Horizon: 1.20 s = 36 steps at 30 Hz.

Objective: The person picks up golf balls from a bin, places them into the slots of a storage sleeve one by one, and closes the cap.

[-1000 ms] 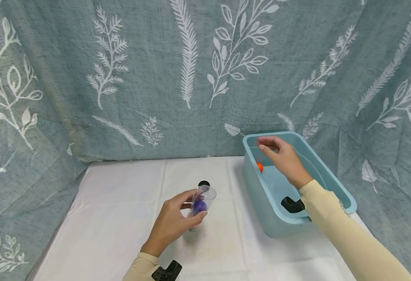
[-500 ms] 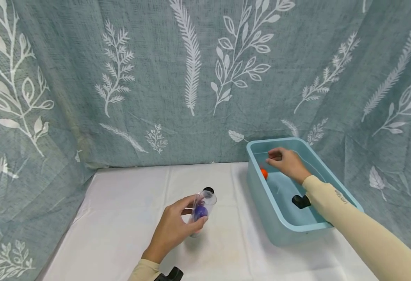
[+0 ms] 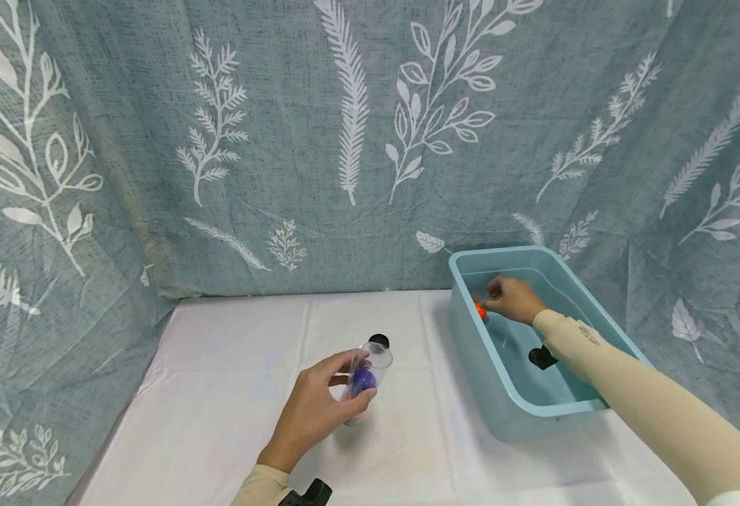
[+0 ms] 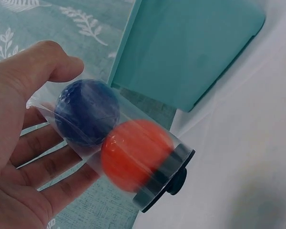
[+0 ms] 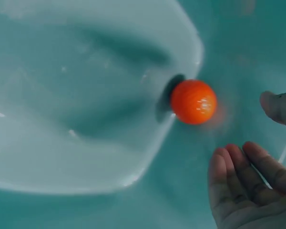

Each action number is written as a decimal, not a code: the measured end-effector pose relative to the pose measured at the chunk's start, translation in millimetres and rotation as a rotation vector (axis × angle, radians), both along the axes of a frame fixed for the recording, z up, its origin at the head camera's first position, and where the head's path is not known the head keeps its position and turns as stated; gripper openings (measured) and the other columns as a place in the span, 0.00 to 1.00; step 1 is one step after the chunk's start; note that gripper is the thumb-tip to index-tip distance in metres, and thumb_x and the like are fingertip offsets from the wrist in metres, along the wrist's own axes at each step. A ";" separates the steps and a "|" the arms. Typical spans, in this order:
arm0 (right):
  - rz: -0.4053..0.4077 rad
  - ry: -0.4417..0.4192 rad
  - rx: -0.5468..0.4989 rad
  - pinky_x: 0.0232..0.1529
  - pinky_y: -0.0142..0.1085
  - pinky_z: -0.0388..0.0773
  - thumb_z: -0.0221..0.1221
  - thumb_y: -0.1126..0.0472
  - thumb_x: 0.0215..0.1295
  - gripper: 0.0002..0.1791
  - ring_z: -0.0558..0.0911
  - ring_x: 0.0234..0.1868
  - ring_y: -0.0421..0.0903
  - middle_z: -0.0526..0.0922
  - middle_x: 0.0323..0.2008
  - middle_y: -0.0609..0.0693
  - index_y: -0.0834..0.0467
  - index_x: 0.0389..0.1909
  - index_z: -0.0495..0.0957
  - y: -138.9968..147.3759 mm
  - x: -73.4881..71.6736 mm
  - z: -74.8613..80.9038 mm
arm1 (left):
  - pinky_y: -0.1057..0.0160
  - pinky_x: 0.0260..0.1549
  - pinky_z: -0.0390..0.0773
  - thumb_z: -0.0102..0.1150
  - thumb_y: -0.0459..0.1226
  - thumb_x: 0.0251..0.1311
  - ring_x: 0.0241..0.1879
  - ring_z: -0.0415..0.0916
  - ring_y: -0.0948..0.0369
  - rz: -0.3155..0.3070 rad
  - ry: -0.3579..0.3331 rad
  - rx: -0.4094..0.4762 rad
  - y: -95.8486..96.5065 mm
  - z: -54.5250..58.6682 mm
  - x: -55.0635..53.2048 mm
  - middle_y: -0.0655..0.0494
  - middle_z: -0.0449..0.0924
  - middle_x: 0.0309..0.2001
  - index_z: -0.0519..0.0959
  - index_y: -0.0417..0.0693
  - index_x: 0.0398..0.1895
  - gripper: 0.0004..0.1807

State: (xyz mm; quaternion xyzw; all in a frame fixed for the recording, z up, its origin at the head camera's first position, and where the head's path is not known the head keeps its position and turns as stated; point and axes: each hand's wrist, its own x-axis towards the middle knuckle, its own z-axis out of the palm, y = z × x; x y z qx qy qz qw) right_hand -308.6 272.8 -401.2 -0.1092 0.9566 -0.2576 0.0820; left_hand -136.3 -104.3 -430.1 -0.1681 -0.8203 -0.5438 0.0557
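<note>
My left hand (image 3: 319, 400) holds a clear plastic tube (image 3: 379, 358) over the white table, thumb on one side and fingers on the other. Inside the tube, the left wrist view shows a dark blue golf ball (image 4: 88, 112) at the hand's end and an orange ball (image 4: 136, 155) by the dark-edged base. My right hand (image 3: 516, 301) is down in the blue plastic bin (image 3: 471, 379), close to another orange golf ball (image 5: 193, 101). In the right wrist view its thumb and fingers are spread apart, with a gap between them and that ball.
A black round piece (image 3: 379, 341) lies on the white-covered table (image 3: 237, 365) just beyond the tube. The bin stands at the back right, its high walls around my right hand. A leaf-patterned green-grey curtain (image 3: 294, 140) hangs behind and at the sides.
My right hand has gone lower into the bin and closer to the orange golf ball. The left hand still holds the tube in nearly the same spot; the head view has shifted slightly.
</note>
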 end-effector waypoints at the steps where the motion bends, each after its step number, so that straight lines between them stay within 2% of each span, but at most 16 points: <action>1: 0.010 -0.007 0.014 0.53 0.54 0.80 0.63 0.57 0.70 0.27 0.79 0.53 0.63 0.79 0.53 0.70 0.75 0.59 0.73 0.4 -1.3 -2.3 | 0.65 0.42 0.85 0.77 0.39 0.53 0.47 0.83 0.61 0.001 -0.007 0.002 -0.1 -0.4 0.2 0.62 0.82 0.53 0.79 0.57 0.62 0.30; 5: 0.051 -0.024 0.047 0.51 0.52 0.81 0.64 0.59 0.68 0.25 0.80 0.51 0.62 0.80 0.50 0.68 0.74 0.56 0.74 3.2 -7.6 -13.4 | 0.64 0.43 0.85 0.77 0.40 0.54 0.48 0.83 0.59 -0.002 -0.013 0.007 -0.3 -1.9 -0.1 0.63 0.82 0.53 0.79 0.58 0.61 0.29; 13: 0.056 -0.061 0.036 0.50 0.52 0.81 0.67 0.60 0.64 0.24 0.81 0.48 0.59 0.81 0.49 0.66 0.72 0.54 0.76 5.9 -19.9 -29.9 | 0.64 0.46 0.84 0.77 0.37 0.53 0.49 0.81 0.65 0.002 0.016 -0.018 -1.8 -1.2 -2.8 0.65 0.82 0.53 0.80 0.54 0.61 0.29; 18: 0.073 -0.041 0.056 0.48 0.51 0.81 0.68 0.62 0.63 0.23 0.81 0.46 0.59 0.82 0.47 0.65 0.73 0.53 0.76 3.0 -24.2 -34.1 | 0.64 0.47 0.84 0.77 0.37 0.53 0.49 0.81 0.65 0.002 0.005 -0.016 -3.0 -2.4 -2.8 0.65 0.82 0.53 0.80 0.53 0.61 0.29; 23: 0.107 -0.013 0.055 0.44 0.50 0.80 0.68 0.64 0.62 0.20 0.80 0.40 0.55 0.82 0.41 0.61 0.72 0.50 0.77 -1.4 -27.1 -37.0 | 0.62 0.47 0.84 0.77 0.37 0.53 0.49 0.81 0.65 0.008 -0.009 -0.005 -4.6 -3.8 -2.2 0.66 0.82 0.52 0.80 0.56 0.61 0.29; 29: 0.130 -0.048 0.032 0.45 0.50 0.81 0.68 0.66 0.60 0.16 0.81 0.42 0.54 0.83 0.41 0.58 0.67 0.47 0.78 1.0 -29.4 -44.8 | 0.65 0.48 0.84 0.77 0.38 0.54 0.50 0.81 0.65 0.000 -0.016 -0.002 -5.7 -5.3 -2.6 0.66 0.82 0.53 0.79 0.60 0.61 0.29; 36: 0.195 -0.054 0.043 0.41 0.47 0.82 0.69 0.64 0.61 0.13 0.82 0.39 0.50 0.83 0.40 0.55 0.62 0.43 0.78 -0.4 -29.1 -48.8 | 0.62 0.47 0.85 0.77 0.37 0.53 0.50 0.81 0.64 0.003 -0.024 0.010 -5.5 -5.9 -2.0 0.65 0.82 0.52 0.80 0.58 0.60 0.29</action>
